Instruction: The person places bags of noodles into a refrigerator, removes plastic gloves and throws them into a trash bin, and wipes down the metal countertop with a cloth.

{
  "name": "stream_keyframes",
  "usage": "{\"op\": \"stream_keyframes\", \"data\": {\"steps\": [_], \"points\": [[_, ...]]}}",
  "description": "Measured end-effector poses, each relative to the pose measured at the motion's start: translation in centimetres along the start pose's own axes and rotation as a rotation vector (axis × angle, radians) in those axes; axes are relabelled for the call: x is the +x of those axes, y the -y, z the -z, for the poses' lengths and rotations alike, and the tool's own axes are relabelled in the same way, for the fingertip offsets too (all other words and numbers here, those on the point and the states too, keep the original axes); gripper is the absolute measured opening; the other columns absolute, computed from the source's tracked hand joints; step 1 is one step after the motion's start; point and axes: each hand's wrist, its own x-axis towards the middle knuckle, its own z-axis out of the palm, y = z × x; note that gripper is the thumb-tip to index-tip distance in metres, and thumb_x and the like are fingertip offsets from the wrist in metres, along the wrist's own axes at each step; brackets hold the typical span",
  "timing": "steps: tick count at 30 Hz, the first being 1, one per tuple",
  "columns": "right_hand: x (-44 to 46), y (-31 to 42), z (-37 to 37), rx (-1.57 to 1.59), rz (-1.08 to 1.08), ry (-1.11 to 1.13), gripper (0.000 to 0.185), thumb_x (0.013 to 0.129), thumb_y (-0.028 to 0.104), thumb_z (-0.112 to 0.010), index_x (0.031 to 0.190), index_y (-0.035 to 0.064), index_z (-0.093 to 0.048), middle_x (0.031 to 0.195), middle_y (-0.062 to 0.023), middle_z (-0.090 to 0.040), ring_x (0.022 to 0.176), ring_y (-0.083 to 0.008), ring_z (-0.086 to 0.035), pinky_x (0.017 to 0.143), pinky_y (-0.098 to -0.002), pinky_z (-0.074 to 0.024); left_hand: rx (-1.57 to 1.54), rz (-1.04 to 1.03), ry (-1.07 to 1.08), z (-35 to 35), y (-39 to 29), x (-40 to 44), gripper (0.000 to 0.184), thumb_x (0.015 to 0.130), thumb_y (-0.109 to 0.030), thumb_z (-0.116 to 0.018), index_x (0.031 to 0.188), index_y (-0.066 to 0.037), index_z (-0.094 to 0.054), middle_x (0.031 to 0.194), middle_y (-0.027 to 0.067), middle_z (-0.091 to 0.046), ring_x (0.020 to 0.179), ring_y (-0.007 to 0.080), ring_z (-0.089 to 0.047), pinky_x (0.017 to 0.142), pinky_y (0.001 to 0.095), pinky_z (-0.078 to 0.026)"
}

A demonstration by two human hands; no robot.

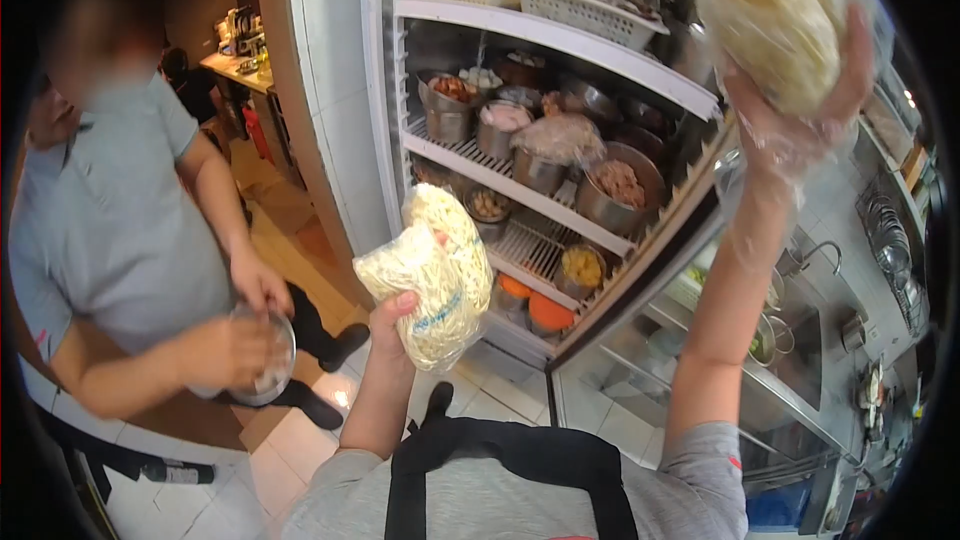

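Note:
My left hand (396, 318) is closed around two clear plastic bags of pale noodles (430, 285), held upright in front of the open fridge (398, 70). Blue print shows on the nearer bag. Raised high at the right, my right hand (800, 125) wears a thin clear plastic glove and grips another clear bag of pale yellow strands that look like noodles (770, 20). That bag is close to the camera and partly cut off by the top edge. The fridge's upper shelf holds white baskets (590, 15).
Metal pots of food (620, 185) crowd the fridge's middle shelf, with orange-topped tubs (550, 313) lower down. The glass fridge door (640, 370) stands open at the right. To the left, a co-worker in a grey shirt (150, 210) holds a metal bowl (275, 365).

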Motion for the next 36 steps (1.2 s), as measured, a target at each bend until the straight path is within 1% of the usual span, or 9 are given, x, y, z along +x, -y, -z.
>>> {"op": "stream_keyframes", "data": {"steps": [2,4,9,12,14,17,24,29,36], "points": [[1.1,0.1,-4.3,0.300,-0.014,-0.002,0.075,0.047,0.007,-0.072,0.116,0.0038,-0.041,0.113,-0.0115,-0.046,0.102,-0.0233,-0.046,0.087,-0.0325,-0.0398,-0.057,-0.120,0.073,0.3,-2.1,4.4,0.072,0.059,-0.022,-0.061,0.120,0.003,-0.032,0.114,0.0160,-0.043,0.103,0.0259,-0.046,0.086,0.0351,-0.040],[2.2,-0.3,-6.7,0.182,0.051,-0.001,0.075,0.047,0.007,-0.071,0.116,0.0039,-0.041,0.113,-0.0115,-0.047,0.100,-0.0229,-0.048,0.087,-0.0322,-0.0402,0.058,-0.306,0.078,-0.3,-4.9,9.0,0.076,0.057,-0.016,-0.065,0.121,0.002,-0.030,0.116,0.0143,-0.042,0.105,0.0253,-0.045,0.087,0.0348,-0.039],[1.6,-2.6,-7.7,-0.139,0.043,0.067,0.075,0.050,0.016,-0.071,0.117,0.0010,-0.039,0.112,-0.0121,-0.046,0.100,-0.0243,-0.048,0.087,-0.0339,-0.0399,1.412,-1.364,0.341,-4.4,-16.1,24.7,0.063,0.045,-0.025,-0.073,0.100,-0.001,-0.055,0.123,0.0204,-0.030,0.112,0.0329,-0.037,0.089,0.0373,-0.034],[0.1,-2.5,-6.4,-0.255,0.011,0.070,0.077,0.053,0.020,-0.072,0.118,0.0004,-0.036,0.115,-0.0130,-0.043,0.103,-0.0262,-0.045,0.088,-0.0356,-0.0394,1.771,-1.417,0.581,-7.8,-18.3,32.3,0.054,0.047,-0.011,-0.067,0.100,-0.005,-0.057,0.126,0.0185,-0.029,0.110,0.0357,-0.036,0.090,0.0370,-0.032],[-1.3,-2.5,-5.3,-0.343,-0.032,0.050,0.077,0.053,0.020,-0.072,0.118,0.0007,-0.036,0.115,-0.0131,-0.043,0.103,-0.0263,-0.045,0.088,-0.0357,-0.0395,1.825,-1.297,0.806,-9.4,-19.1,35.6,0.050,0.056,-0.028,-0.069,0.099,-0.006,-0.057,0.119,0.0237,-0.033,0.110,0.0369,-0.033,0.093,0.0427,-0.028],[-3.2,-2.1,-3.5,-0.453,-0.125,-0.024,0.077,0.054,0.019,-0.072,0.119,0.0011,-0.035,0.115,-0.0134,-0.043,0.103,-0.0265,-0.045,0.088,-0.0359,-0.0396,1.932,-1.466,0.790,-8.6,-18.0,40.5,0.047,0.048,-0.006,-0.065,0.094,-0.004,-0.057,0.128,0.0161,-0.028,0.111,0.0345,-0.034,0.092,0.0387,-0.031],[-5.4,-1.2,-1.0,-0.598,-0.267,-0.175,0.076,0.055,0.018,-0.072,0.119,0.0021,-0.034,0.115,-0.0140,-0.042,0.103,-0.0269,-0.045,0.088,-0.0363,-0.0399,2.162,-1.625,0.965,-8.1,-17.3,43.3,0.040,0.049,-0.005,-0.065,0.089,-0.007,-0.059,0.127,0.0070,-0.030,0.113,0.0265,-0.033,0.089,0.0412,-0.034],[-5.9,-1.3,-0.7,-0.642,-0.316,-0.219,0.076,0.056,0.017,-0.072,0.120,0.0028,-0.033,0.116,-0.0144,-0.041,0.103,-0.0273,-0.045,0.088,-0.0365,-0.0401,2.106,-1.203,1.089,-11.6,-14.9,47.3,0.040,0.049,0.004,-0.059,0.088,-0.002,-0.056,0.131,0.0058,-0.026,0.117,0.0269,-0.031,0.094,0.0374,-0.035],[-6.7,-2.2,-1.7,-0.666,-0.374,-0.233,0.076,0.057,0.016,-0.071,0.120,0.0037,-0.031,0.116,-0.0150,-0.040,0.103,-0.0277,-0.045,0.088,-0.0369,-0.0404,2.132,-1.164,1.261,-14.6,-8.1,54.6,0.049,0.054,-0.002,-0.063,0.102,-0.001,-0.055,0.133,0.0090,-0.020,0.120,0.0252,-0.024,0.096,0.0374,-0.031]]}}
